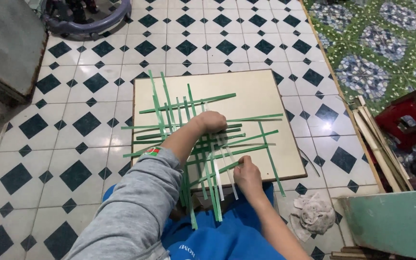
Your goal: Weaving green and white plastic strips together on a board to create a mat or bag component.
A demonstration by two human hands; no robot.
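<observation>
Weaving green strips [203, 139] on the cream board [266, 96]: left hand [211, 121], fingers clenched, pins the crossings at centre; right hand [247, 174] pinches one strip's near end — best kept flat, slid snug.

One head-worn view, looking steeply down from above the seated person's lap.

The camera faces forward and downward at close range, so the pale square board [266, 96] fills the middle, with the person's own arms entering from the near edge. The tiled floor [73, 144] spreads to the left and far side; a red stool [412, 115] sits at the right edge. There is only this single view, so nothing is shared with another.
</observation>
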